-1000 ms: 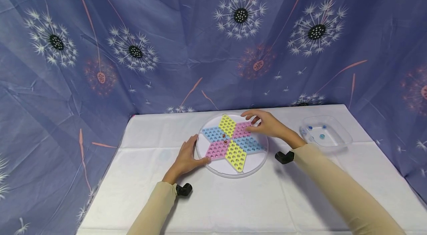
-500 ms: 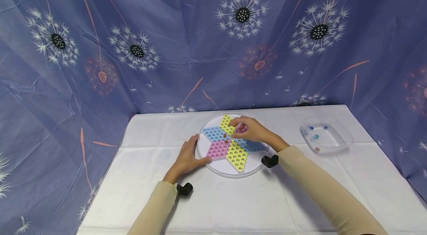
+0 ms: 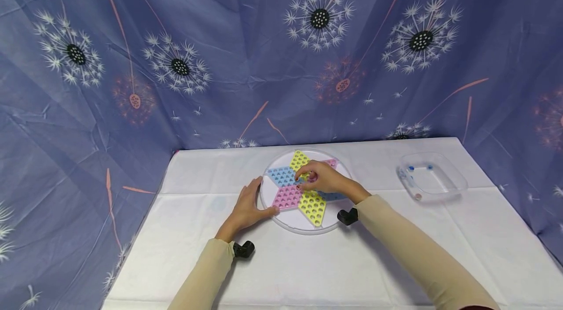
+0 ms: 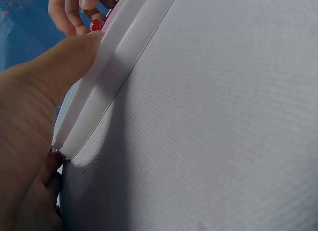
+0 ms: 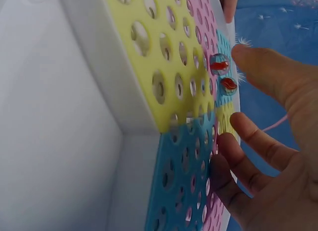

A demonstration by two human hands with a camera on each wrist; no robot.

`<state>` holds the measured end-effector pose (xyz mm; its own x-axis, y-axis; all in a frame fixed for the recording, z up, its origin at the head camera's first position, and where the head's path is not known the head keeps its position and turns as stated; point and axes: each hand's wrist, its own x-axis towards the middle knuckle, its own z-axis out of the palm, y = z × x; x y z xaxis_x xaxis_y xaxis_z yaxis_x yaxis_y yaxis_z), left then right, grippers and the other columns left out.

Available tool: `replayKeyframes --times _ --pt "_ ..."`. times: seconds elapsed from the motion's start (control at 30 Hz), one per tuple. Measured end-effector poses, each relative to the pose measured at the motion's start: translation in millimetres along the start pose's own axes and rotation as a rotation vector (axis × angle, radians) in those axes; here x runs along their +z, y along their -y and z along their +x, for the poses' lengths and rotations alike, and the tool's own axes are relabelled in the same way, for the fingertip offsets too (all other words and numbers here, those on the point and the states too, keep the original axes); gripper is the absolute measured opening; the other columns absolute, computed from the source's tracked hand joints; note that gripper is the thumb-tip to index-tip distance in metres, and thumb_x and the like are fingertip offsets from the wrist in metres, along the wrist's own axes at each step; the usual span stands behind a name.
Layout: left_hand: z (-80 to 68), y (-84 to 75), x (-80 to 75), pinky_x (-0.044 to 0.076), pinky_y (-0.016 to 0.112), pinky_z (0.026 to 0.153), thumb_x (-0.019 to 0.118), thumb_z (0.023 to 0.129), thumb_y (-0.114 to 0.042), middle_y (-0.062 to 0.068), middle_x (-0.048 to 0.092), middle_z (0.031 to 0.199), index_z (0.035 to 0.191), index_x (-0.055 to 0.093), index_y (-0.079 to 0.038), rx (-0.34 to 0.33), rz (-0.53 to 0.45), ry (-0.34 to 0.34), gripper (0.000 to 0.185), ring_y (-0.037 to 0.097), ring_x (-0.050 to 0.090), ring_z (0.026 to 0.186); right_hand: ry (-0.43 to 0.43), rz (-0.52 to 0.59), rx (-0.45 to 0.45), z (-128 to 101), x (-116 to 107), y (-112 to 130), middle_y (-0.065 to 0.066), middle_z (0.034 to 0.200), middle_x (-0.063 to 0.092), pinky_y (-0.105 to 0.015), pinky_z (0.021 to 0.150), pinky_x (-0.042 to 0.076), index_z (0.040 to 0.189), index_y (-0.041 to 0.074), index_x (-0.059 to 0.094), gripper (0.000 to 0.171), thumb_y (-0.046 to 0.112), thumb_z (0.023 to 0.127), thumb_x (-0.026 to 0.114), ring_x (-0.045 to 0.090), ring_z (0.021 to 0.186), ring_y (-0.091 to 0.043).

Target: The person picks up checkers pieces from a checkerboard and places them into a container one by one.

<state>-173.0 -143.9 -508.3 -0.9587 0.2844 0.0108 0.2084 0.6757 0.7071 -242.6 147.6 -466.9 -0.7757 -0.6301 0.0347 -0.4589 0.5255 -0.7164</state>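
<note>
A round white Chinese checkers board (image 3: 281, 221) with a pink, yellow and blue star lies on the table. My left hand (image 3: 247, 210) rests at its left rim, thumb spread along the near edge and fingers fairly straight. Over the middle of the star, my right hand (image 3: 325, 178) has thumb and forefinger apart, their tips right at two clear marbles. In the right wrist view, one red-swirled marble (image 5: 219, 65) sits just before the thumb tip; the other marble (image 5: 228, 86) lies beside it. The remaining fingers hover close over the blue and pink holes.
To the right stands a clear plastic container (image 3: 464, 184) with a few blue marbles (image 3: 430, 167) and a brownish marble (image 3: 418, 196) in it. A white cloth (image 3: 299, 271) covers the table; a blue dandelion-print curtain (image 3: 246, 55) hangs behind.
My right hand has moved left from the right-hand pink point to the centre of the star, down to the two marbles. The left hand stays at the board's rim.
</note>
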Motion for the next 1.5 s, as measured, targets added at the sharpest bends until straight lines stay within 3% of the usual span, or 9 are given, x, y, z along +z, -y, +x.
replayKeyframes --times 0.37,1.1,1.5 --pt "0.6 -0.1 0.1 0.007 0.044 0.13 0.086 0.078 -0.05 0.015 0.029 0.167 0.163 0.024 -0.006 -0.01 0.0 0.003 0.114 0.032 0.022 0.155 0.017 -0.116 0.028 0.9 7.2 0.3 -0.008 0.113 0.06 -0.041 0.089 0.048 0.108 0.021 0.08 0.019 0.017 0.09 0.081 0.054 0.103 -0.025" --pt "1.0 1.0 0.6 0.009 0.049 0.13 0.086 0.078 -0.049 0.018 0.03 0.165 0.162 0.026 -0.002 0.014 -0.014 -0.011 0.113 0.036 0.023 0.154 -0.013 -0.135 0.033 0.1 10.3 3.5 -0.007 0.11 0.059 -0.039 0.087 0.044 0.106 0.019 0.08 0.014 0.015 0.093 0.077 0.051 0.1 -0.023" --pt "1.1 1.1 0.9 0.007 0.043 0.13 0.086 0.078 -0.049 0.014 0.029 0.167 0.163 0.024 -0.006 -0.006 0.005 0.005 0.114 0.031 0.022 0.155 0.009 -0.128 0.052 0.5 7.3 7.8 -0.006 0.112 0.06 -0.043 0.093 0.048 0.105 0.018 0.08 0.012 0.015 0.093 0.077 0.054 0.104 -0.025"
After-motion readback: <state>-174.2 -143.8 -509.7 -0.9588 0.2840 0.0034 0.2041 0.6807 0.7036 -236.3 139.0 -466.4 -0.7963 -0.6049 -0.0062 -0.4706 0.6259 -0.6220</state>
